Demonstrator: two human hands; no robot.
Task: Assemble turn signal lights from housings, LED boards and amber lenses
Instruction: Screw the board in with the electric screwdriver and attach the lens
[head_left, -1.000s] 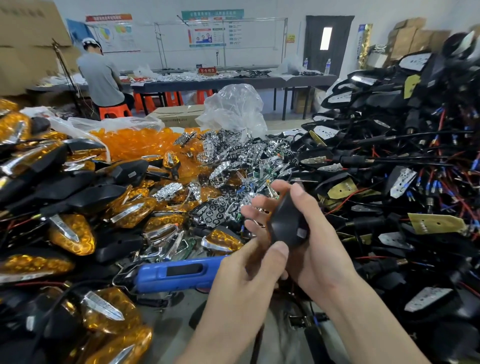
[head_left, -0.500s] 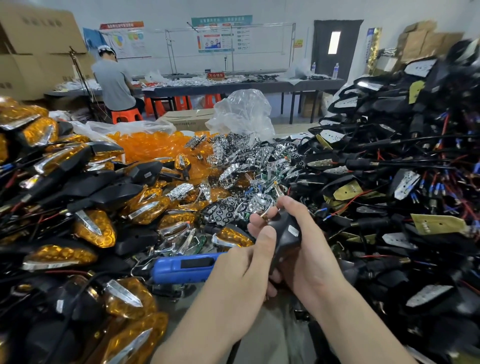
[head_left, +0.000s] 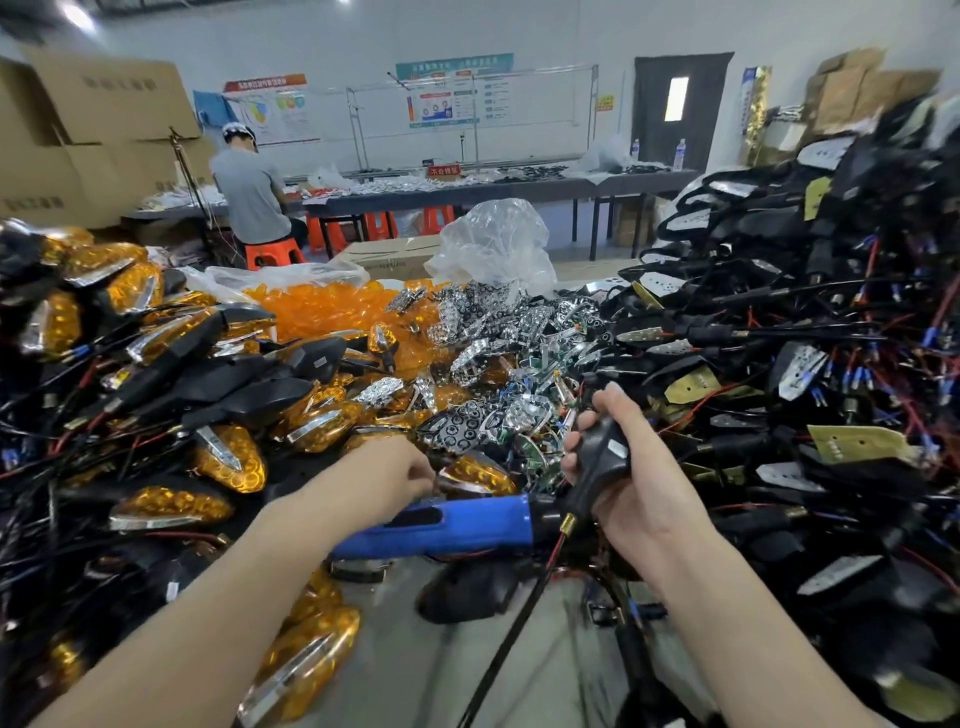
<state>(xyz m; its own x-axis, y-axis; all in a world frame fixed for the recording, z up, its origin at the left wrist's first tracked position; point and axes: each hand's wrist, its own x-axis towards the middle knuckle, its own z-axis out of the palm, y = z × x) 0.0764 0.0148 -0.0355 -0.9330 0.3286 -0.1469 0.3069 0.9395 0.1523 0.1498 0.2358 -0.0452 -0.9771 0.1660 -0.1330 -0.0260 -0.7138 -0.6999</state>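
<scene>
**Turn signal lights: one unit in hand, much stock unbuilt**

Right hand, centre right, clamped round a black housing. Left hand, centre, fingers curled beside an amber piece; whether it grips cannot be told. Finished lights heaped left, bare housings heaped right. Judged far from done.

Black housing, stem down, gripped in right hand; loose amber lenses — heaped behind, left

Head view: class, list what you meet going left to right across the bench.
Heap of finished amber-lensed lights → left hand → black plastic housing gripped by right hand → tangled heap of black wired housings.
</scene>
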